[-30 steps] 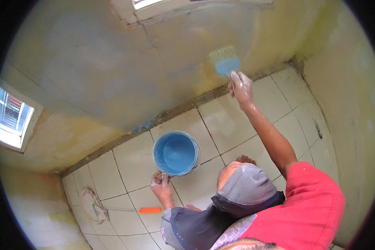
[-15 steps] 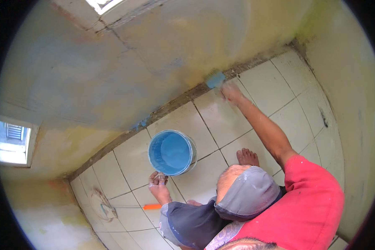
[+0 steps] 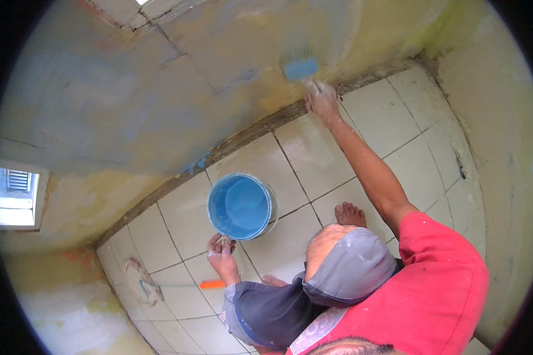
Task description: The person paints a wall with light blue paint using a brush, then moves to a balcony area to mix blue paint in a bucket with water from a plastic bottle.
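My right hand (image 3: pixel 323 102), arm stretched out, is closed around the handle of a wide flat paintbrush (image 3: pixel 302 69). The brush is blue with paint, and its bristles lie against the lower part of the stained yellowish wall (image 3: pixel 219 71). A round bucket (image 3: pixel 212 204) with light blue paint inside stands on the tiled floor (image 3: pixel 305 160). My left hand (image 3: pixel 222 257) has its fingers pinched at the bucket's near edge, though exactly which part they grip is partly hidden. Whitish paint marks both hands.
An orange-handled tool with a thin rod (image 3: pixel 211 284) lies on the tiles left of my left hand, by a pale ring-shaped item (image 3: pixel 139 281). Blue paint spots (image 3: pixel 196 164) mark the wall's base. A small window (image 3: pixel 19 198) is at far left. My bare foot (image 3: pixel 349 214) is near the bucket.
My right hand has moved the paintbrush up from the wall's bottom edge onto the wall. The left hand stays at the bucket; the whole view has shifted slightly.
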